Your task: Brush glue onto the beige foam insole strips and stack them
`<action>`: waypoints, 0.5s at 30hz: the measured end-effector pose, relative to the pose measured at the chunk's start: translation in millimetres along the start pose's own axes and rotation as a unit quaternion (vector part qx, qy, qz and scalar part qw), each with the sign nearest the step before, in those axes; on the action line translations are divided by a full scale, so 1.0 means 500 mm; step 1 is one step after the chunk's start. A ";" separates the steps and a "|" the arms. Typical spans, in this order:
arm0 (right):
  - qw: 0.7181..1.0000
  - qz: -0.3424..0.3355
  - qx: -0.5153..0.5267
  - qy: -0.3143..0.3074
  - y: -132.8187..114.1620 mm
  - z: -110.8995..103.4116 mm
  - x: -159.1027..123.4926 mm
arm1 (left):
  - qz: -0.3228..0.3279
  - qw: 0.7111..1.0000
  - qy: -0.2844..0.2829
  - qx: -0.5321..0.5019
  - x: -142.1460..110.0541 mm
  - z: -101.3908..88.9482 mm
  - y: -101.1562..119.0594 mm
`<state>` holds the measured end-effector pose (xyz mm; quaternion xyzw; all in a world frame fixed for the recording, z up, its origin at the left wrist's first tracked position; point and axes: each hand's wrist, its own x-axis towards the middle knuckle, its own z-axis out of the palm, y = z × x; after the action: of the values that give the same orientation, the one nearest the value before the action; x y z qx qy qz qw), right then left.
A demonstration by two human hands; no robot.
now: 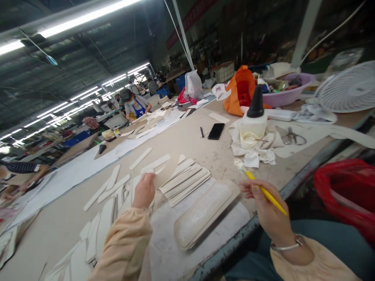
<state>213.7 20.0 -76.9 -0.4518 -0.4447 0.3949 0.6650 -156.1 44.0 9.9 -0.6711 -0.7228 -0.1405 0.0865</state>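
Observation:
My right hand [271, 208] grips a yellow-handled brush [265, 191]. Its bristle end, coated with something white, points away to the left, over the table near the crumpled cloth. Closed fingers show on my left hand [145, 190], over pale flat strips [109, 208]; its fingertips face away, so what they pinch is hidden. Between my hands lies a fanned stack of cream strips [186, 181]. Nearer to me, a stack of rounded rectangular pieces [205, 214] with a shiny wet-looking top rests on a white sheet [164, 230].
A white pot with a black cone top [253, 121] stands on crumpled cloth, scissors [293, 136] beside it. A black phone [216, 131] and a pen [202, 132] lie mid-table. Behind are an orange bag [240, 91], a purple basin [288, 91] and a fan [348, 88]. Co-workers sit leftward.

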 end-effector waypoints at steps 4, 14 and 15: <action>0.998 -0.005 0.034 -0.044 0.014 0.012 -0.002 | 0.044 0.995 0.007 -0.092 -0.105 -0.026 0.071; 0.994 0.042 0.000 -0.101 0.020 0.033 -0.015 | -0.022 0.950 -0.068 -0.303 -0.238 0.004 0.199; 0.995 0.039 -0.010 -0.093 0.022 0.036 -0.011 | -0.030 0.948 -0.075 -0.307 -0.240 0.006 0.198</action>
<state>193.3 22.3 -85.3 -0.4368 -0.4904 0.4561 0.6005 -47.5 -62.4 -21.8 -0.6518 -0.6688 -0.3077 -0.1819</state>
